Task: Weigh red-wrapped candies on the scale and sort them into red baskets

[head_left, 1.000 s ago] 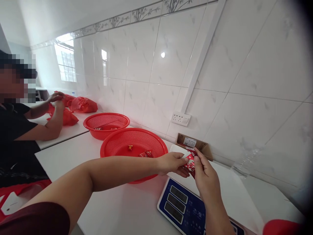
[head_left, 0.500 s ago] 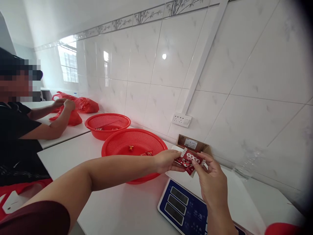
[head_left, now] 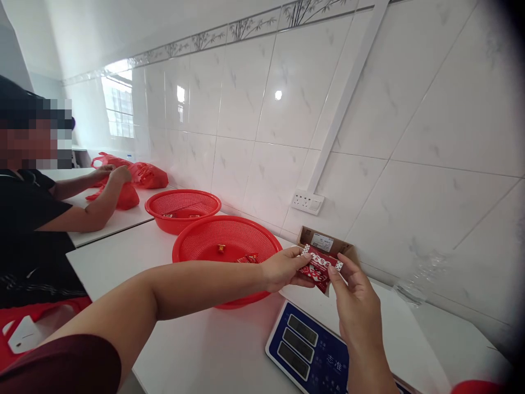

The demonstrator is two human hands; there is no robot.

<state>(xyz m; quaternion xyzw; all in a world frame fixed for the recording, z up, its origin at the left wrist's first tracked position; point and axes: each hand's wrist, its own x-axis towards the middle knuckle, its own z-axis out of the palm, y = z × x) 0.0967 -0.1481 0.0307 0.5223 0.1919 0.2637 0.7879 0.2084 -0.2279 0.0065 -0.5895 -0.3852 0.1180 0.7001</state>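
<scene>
My left hand point(head_left: 282, 269) and my right hand point(head_left: 353, 301) both pinch a small red and white patterned packet point(head_left: 319, 266), held flat in the air above the far end of a blue electronic scale point(head_left: 305, 347). The left fingers grip its left edge, the right fingers its right edge. Just left of my hands stands a red perforated basket point(head_left: 226, 254) with a few small red wrapped pieces lying in it. A second red basket point(head_left: 182, 209) stands behind it.
A small open cardboard box point(head_left: 326, 243) sits against the tiled wall behind the packet, below a wall socket point(head_left: 307, 202). At the left a person in a black shirt handles red plastic bags point(head_left: 135, 178) on another white table. A clear plastic bag point(head_left: 414, 282) lies at the right.
The packet has turned from a folded, upright hold to lying spread flat between both hands. The other person's hands have shifted on the red bags.
</scene>
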